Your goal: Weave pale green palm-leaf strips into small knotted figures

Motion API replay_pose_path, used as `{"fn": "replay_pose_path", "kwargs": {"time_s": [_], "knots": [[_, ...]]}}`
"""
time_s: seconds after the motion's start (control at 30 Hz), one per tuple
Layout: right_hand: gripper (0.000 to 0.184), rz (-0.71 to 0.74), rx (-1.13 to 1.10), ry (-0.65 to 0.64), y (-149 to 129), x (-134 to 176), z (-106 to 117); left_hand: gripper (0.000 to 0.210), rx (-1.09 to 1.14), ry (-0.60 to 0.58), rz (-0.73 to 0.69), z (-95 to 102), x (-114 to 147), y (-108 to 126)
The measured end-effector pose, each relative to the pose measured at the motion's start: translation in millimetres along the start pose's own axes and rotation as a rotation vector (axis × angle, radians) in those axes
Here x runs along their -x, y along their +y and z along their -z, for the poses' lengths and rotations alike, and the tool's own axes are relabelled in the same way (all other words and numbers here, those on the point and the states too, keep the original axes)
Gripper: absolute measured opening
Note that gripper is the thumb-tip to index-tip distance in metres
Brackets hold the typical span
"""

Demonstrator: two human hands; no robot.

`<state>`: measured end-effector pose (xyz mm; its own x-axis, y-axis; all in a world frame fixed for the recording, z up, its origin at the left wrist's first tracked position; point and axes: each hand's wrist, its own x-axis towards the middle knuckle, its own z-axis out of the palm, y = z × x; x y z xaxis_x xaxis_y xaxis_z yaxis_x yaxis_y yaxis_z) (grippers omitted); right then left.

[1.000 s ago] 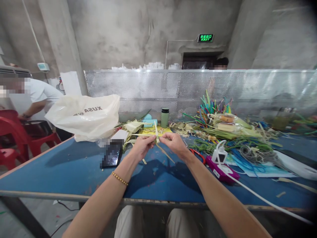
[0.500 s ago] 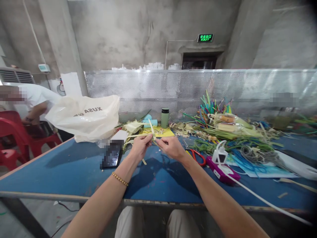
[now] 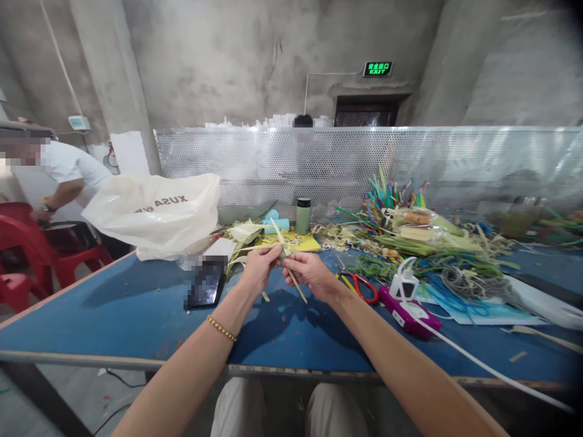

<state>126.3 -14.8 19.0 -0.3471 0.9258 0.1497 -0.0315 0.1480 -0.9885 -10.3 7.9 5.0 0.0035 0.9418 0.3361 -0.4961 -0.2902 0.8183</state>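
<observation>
Pale green leaf strips [image 3: 277, 232], crossed in the air above the blue tabletop [image 3: 182, 331], between the two hands and in front of a yellow sheet [image 3: 310, 242]. One end stands up past the fingertips; another runs out to the left; a third, the narrow tail [image 3: 299, 289], slants down beneath the right fingers.

Left hand [image 3: 257, 269]: thumb and forefinger pinched on the strips just left of the crossing, fingers curled under. Right hand [image 3: 310, 273]: thumb and fingertips appear to be pinched on the strips at the crossing's near side, just beside the left. From my end of the feed I can't make out which layer lies on top; the fingers cover it.

My reading of the step: working the strips over one another, by fold or wrap, with the left as clamp and the right as worker. The next move, I judge, calls for a steady left pinch while the right guides the tail and draws it snug. Pull too hard and the leaf could split; slacken the left and the crossing could slip.

Scissors [image 3: 365, 289] lie near the right wrist, unused.
</observation>
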Motion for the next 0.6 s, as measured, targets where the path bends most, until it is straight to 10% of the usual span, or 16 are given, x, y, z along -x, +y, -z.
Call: {"fn": "replay_pose_path", "kwargs": {"time_s": [0.6], "knots": [[0.02,0.047,-0.072,0.076,7,-1,-13,0.018,0.072,0.013,0.071,2.6,-2,-1]]}}
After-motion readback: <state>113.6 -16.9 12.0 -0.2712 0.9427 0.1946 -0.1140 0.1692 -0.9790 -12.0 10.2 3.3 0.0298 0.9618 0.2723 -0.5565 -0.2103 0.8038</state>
